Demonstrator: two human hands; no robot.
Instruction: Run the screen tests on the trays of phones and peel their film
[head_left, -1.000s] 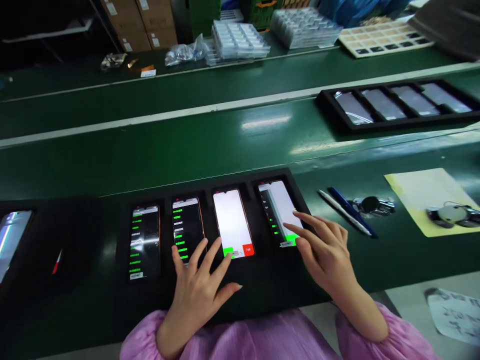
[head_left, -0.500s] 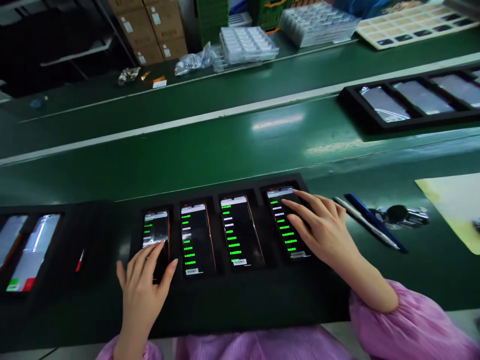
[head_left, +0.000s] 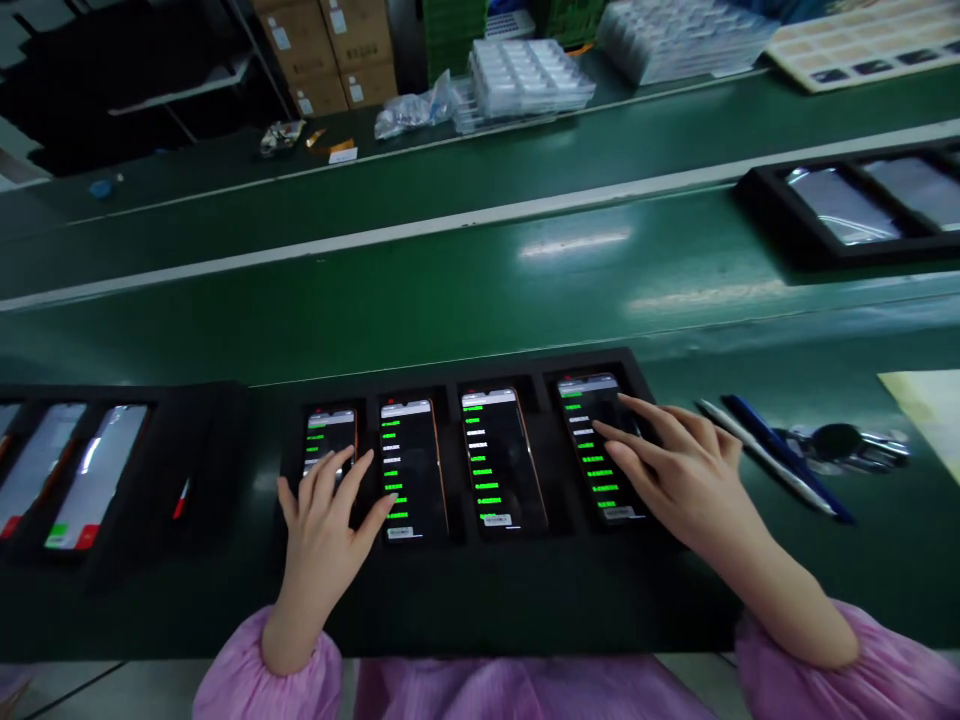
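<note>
Four smartphones lie face up in a black foam tray (head_left: 450, 590) on a green conveyor bench, their dark screens showing lists of green and white text. My left hand (head_left: 322, 525) spreads its fingers over the leftmost phone (head_left: 330, 435), which it partly hides, and its thumb comes close to the second phone (head_left: 411, 470). The third phone (head_left: 501, 460) stands untouched between my hands. My right hand (head_left: 686, 480) rests its fingertips on the screen of the rightmost phone (head_left: 589, 440). Neither hand holds anything.
To the left, a black tray (head_left: 97, 475) holds more lit phones. A white pen and a blue pen (head_left: 780, 460) lie to the right beside a metal-and-black item (head_left: 844, 445). Another phone tray (head_left: 840, 205) sits farther along the belt, and stacked clear trays (head_left: 525, 80) stand beyond.
My left hand has moved left from the third phone to the leftmost one. The third and fourth screens went from white to text lists. The view has shifted, so the bench sits farther left.
</note>
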